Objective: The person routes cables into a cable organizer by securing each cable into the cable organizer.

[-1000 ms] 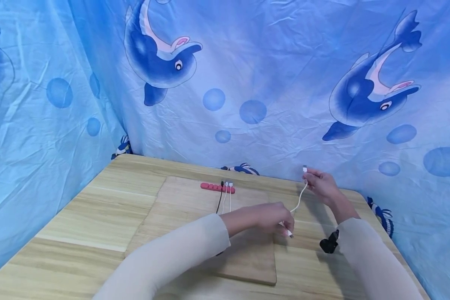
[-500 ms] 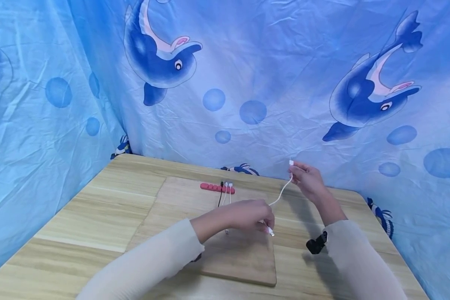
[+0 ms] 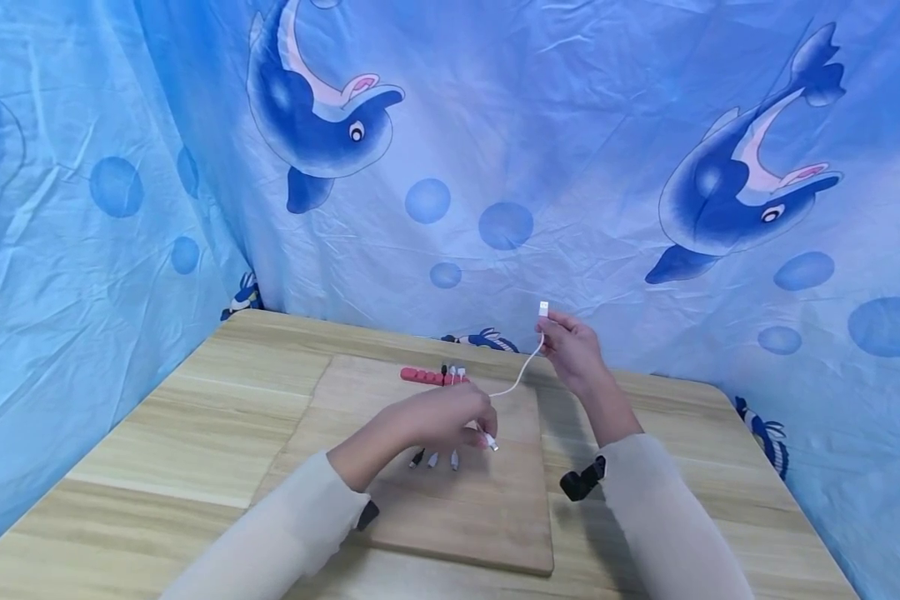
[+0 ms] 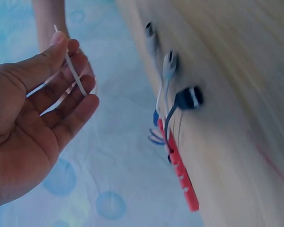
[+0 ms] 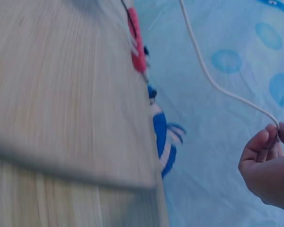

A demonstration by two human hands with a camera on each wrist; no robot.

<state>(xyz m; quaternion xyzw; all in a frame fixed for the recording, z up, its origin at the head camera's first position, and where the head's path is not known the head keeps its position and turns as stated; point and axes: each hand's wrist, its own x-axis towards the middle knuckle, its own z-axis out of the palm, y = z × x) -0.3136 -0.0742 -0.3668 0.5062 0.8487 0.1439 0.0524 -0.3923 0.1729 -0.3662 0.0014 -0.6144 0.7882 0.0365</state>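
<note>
A short white USB cable (image 3: 523, 372) hangs in a slack curve between my two hands. My left hand (image 3: 444, 418) pinches it near its small plug (image 3: 491, 442), over the wooden board. Further back and higher, my right hand (image 3: 577, 354) holds the other end between thumb and fingers, its USB-A plug (image 3: 543, 309) pointing up. Behind my left hand, a red cable clip (image 3: 422, 377) lies at the board's back edge. It carries one black cable (image 4: 187, 98) and two white cables (image 4: 170, 66), their near plugs lying on the board. My left hand hides their middle stretches.
The square wooden board (image 3: 487, 525) lies on a wood-grain table (image 3: 142, 467). Blue dolphin-print cloth (image 3: 450, 225) hangs close behind the table and along its sides. Small black wrist cameras (image 3: 583, 479) sit at both cuffs.
Both hands have moved left with the white USB cable, from the table right of the board towards the red clip. The right hand has also risen slightly. The clipped cables have stayed put.
</note>
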